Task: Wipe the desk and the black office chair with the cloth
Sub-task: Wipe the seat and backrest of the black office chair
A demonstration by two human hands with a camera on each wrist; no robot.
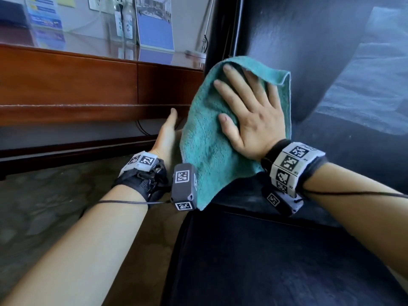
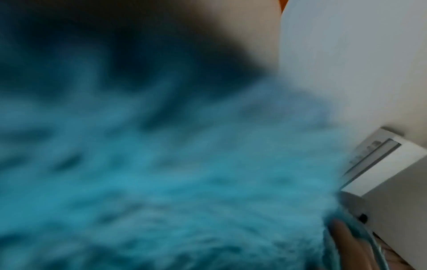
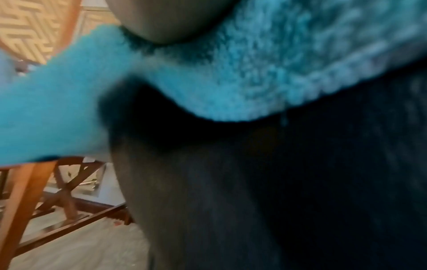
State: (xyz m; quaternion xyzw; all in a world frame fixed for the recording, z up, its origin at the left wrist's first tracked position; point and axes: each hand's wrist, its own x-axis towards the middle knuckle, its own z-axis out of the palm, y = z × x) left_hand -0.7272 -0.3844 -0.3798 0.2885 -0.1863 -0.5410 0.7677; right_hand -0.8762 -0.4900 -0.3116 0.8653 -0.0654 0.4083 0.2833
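Nearest: black chair seat (image 1: 276, 261), matte, no streaks I can make out. Both forearms reach over it, wrist bands with printed markers on each.

Right hand (image 1: 249, 120) lies flat on the teal cloth (image 1: 205, 138), fingers straight and spread, pressing it against the chair's left edge, where the backrest (image 1: 298, 51) rises. Nothing is pinched; it is a palm press. Two fingertips are tucked under a folded-over top corner of the cloth.

Left hand (image 1: 169, 131) sits behind the cloth's left side, thumb up. Whether its fingers curl round the fabric I cannot tell; the left wrist view is only blurred teal pile.

Farther: wooden desk (image 1: 88, 85) with a glossy top; bottles (image 1: 124, 21) and a desk calendar (image 1: 154, 25) stand on it.

Judgement: chair wiping is under way on the backrest edge; seat and rest of back probably remain. Desk status unreadable.
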